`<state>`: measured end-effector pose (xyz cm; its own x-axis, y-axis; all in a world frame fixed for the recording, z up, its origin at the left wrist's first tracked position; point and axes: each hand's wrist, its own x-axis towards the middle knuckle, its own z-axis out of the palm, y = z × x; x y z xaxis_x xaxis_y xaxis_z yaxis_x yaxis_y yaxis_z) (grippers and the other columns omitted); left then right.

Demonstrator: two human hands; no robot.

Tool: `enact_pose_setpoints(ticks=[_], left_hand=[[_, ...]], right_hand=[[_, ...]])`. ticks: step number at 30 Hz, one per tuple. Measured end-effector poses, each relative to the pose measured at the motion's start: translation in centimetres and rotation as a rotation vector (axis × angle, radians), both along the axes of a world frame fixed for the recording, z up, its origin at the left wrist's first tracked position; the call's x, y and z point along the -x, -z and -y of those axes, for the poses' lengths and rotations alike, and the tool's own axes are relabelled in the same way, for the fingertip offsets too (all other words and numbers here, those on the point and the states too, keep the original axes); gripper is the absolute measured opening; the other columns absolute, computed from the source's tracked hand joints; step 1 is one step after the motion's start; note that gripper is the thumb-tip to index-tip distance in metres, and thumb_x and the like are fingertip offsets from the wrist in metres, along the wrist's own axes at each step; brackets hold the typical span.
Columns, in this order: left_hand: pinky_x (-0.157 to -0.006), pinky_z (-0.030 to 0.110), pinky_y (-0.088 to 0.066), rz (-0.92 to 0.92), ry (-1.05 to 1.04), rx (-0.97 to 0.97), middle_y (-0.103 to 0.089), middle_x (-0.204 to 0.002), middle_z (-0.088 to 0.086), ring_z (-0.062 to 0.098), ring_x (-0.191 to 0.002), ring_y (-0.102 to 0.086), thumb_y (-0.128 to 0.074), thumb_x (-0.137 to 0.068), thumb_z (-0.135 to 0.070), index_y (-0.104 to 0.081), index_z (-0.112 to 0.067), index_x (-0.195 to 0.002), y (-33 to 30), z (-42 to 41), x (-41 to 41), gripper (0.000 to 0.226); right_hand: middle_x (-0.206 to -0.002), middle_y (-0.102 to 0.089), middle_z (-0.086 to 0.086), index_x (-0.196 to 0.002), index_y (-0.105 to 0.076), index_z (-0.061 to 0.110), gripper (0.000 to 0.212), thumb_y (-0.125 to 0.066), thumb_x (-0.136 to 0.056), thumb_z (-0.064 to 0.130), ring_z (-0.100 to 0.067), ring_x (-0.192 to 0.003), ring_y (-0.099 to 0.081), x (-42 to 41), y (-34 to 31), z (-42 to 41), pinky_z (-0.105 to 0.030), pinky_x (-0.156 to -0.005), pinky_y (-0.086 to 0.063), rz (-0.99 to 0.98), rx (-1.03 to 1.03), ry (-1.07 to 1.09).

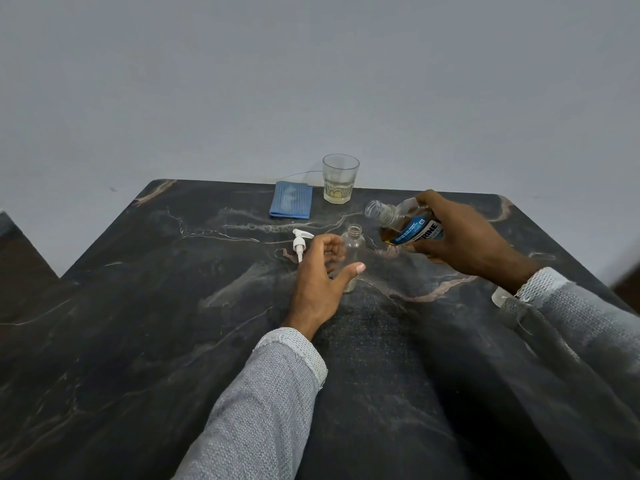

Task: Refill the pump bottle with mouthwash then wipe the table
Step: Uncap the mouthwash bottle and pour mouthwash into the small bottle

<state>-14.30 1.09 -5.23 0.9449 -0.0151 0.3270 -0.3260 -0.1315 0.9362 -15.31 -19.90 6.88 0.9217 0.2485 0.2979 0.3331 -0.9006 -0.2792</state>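
A small clear pump bottle (354, 244) stands upright and uncapped on the dark marble table (173, 306). My left hand (320, 275) curls around its lower body, thumb in front and fingers behind. Its white pump head (299, 244) lies on the table just left of that hand. My right hand (460, 237) holds the uncapped mouthwash bottle (405, 223), tilted with its open mouth pointing left, above and to the right of the pump bottle's neck. Amber liquid sits low in the mouthwash bottle. No stream is visible.
A folded blue cloth (291, 199) lies near the table's far edge. Beside it on the right stands a clear glass (340, 178) with a little yellowish liquid. A grey wall rises behind the table.
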Motion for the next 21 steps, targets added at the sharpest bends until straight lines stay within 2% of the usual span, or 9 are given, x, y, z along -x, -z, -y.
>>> enact_pose_setpoints(ticks=[10, 14, 21], left_hand=[[-0.089, 0.024, -0.052, -0.007, -0.003, -0.002, -0.058, -0.113, -0.015, 0.003, -0.106, -0.059, -0.079, -0.078, -0.030, -0.047, -0.034, -0.117, 0.03, 0.01, -0.03, 0.050], [-0.087, 0.021, -0.052, -0.001, -0.002, -0.001, -0.058, -0.112, -0.015, 0.002, -0.104, -0.059, -0.079, -0.078, -0.029, -0.047, -0.032, -0.116, -0.05, 0.01, 0.03, 0.050], [-0.086, 0.021, -0.051, 0.006, 0.001, -0.002, -0.058, -0.111, -0.013, 0.004, -0.103, -0.059, -0.078, -0.079, -0.027, -0.048, -0.029, -0.116, -0.14, 0.03, 0.08, 0.049]], right_hand=[[-0.117, -0.066, -0.007, -0.125, -0.047, 0.016, 0.059, -0.080, -0.076, 0.024, -0.025, -0.100, -0.062, -0.44, -0.13, -0.22, -0.038, -0.078, -0.053, 0.082, 0.117, -0.019], [-0.118, -0.066, -0.008, -0.124, -0.048, 0.015, 0.058, -0.080, -0.077, 0.024, -0.027, -0.102, -0.061, -0.59, -0.23, -0.32, -0.032, -0.076, -0.047, 0.100, 0.149, -0.021], [-0.119, -0.065, -0.009, -0.125, -0.048, 0.016, 0.058, -0.080, -0.077, 0.025, -0.027, -0.102, -0.060, -0.65, -0.70, -0.46, -0.035, -0.077, -0.049, 0.112, 0.188, -0.027]])
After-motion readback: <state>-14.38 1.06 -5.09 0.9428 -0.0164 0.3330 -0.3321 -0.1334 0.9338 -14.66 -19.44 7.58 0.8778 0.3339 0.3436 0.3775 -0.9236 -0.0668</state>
